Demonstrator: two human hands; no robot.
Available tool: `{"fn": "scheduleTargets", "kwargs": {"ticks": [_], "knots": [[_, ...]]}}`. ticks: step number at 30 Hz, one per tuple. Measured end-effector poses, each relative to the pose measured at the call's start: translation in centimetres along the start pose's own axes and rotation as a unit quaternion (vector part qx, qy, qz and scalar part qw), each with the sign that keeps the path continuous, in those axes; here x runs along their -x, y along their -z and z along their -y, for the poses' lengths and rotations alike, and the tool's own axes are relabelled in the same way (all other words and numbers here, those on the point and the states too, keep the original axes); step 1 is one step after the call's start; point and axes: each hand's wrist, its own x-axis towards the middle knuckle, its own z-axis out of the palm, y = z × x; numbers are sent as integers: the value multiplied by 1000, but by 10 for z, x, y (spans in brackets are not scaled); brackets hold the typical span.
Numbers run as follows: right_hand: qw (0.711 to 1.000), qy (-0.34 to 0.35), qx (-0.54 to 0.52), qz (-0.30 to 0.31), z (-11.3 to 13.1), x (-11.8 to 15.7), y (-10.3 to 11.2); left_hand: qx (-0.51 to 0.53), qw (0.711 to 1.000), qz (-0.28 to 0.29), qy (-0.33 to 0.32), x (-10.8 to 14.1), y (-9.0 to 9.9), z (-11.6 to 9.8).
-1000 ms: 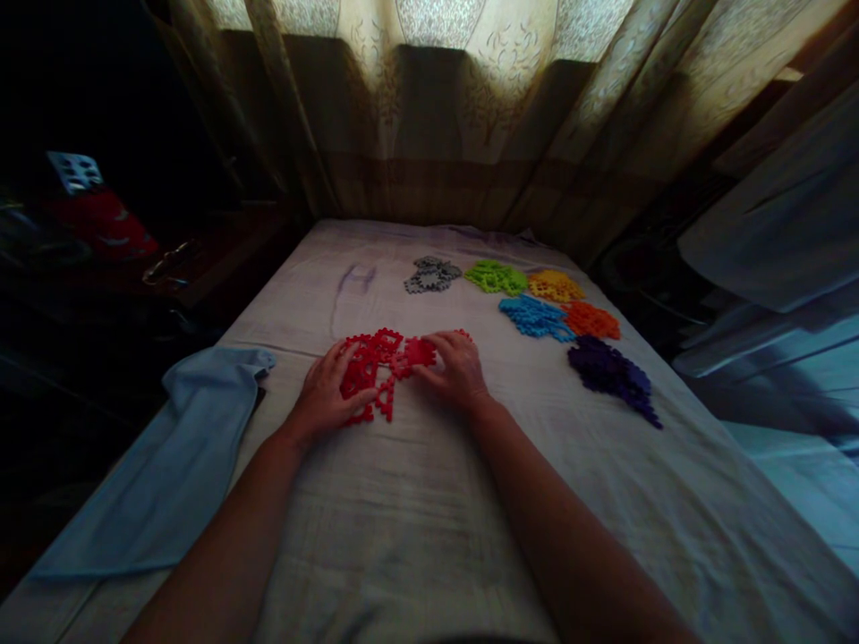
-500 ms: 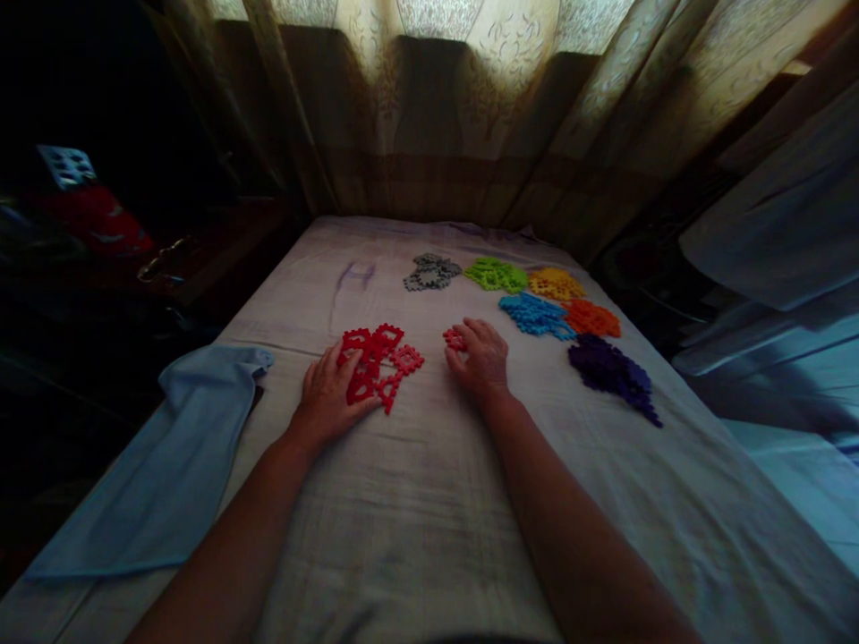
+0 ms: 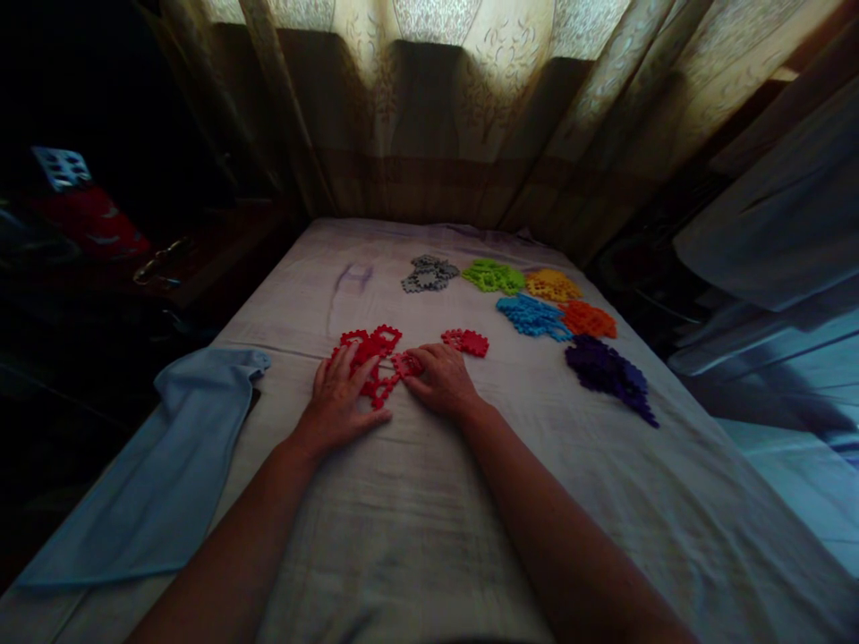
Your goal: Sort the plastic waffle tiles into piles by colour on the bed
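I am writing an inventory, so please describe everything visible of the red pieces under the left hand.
The red toothed pieces are flat, look like plastic, and several have cut-out centres. They lie close together on the pale sheet, some seeming to overlap. The left hand spreads over their left part, while the right hand is on a piece at their right end. Since the hands hide parts, their number and any interlocking cannot be told.

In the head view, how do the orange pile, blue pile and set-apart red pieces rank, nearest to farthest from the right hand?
1. Set-apart red pieces: just beyond the right hand, toward its right.
2. Blue pile: farther away, to the right.
3. Orange pile: right of the blue pile.
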Motion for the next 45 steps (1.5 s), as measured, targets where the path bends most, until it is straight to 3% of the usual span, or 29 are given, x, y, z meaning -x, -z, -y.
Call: {"fn": "scheduleTargets", "kwargs": {"ticks": [6,12,16,23,28,30,33,36,40,45], "knots": [[1000,-17,5,-16,-3,0,0,0,999,-40,5,-2,-2,2],[997,-43,16,-69,-8,0,3,3,1000,-26,3,-1,2,1],[990,-66,35,-116,-25,1,13,13,1000,-17,2,-1,7,-1],[966,-167,76,-181,-63,9,24,13,1000,-16,-1,-1,7,-3],[967,-151,76,-191,-54,6,25,15,1000,-10,-8,-2,8,-4],[977,-120,58,-165,-40,4,23,12,1000,-9,-13,-2,8,-4],[998,-40,22,-51,-15,1,18,6,1000,-14,-17,-2,6,-3],[998,42,13,42,5,1,14,5,1000,-22,-13,-1,4,-1],[993,93,-1,69,16,2,10,4,1000,-22,-8,-1,2,-1],[991,98,-22,90,18,-1,5,-1,1000,-18,-6,-1,3,-2]]}}
